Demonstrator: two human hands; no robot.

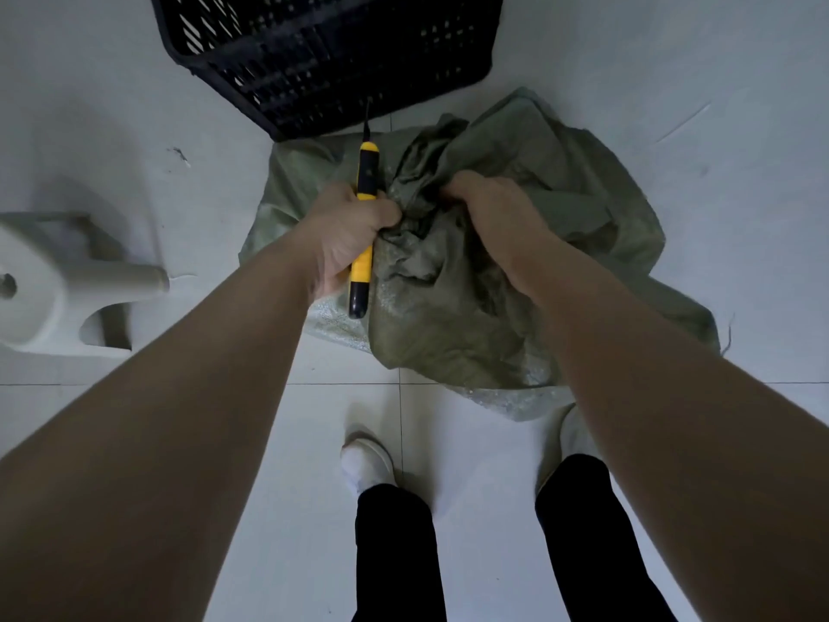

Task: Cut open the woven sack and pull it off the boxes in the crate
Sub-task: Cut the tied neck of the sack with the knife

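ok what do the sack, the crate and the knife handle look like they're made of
Sack: thin woven plastic, dull green; a fine glinting weave shows in its crumples. Crate: rigid black moulded plastic, matte, with a slotted lattice wall. Knife handle: yellow and black, probably plastic or rubber; too blurred to tell.

The picture is dim and a bit grey-blue. Soft light falls on the white floor [673,105], which is the brightest part. There are no hard shadows, only faint dark patches beside the white stool [67,280] and under the green sack [471,271]. The folds in the sack look dark. The black crate [327,51] is so dark that its holes hardly show. The wide lens bends the edges, so the arms look very big and long near the bottom. Everything looks a little soft.
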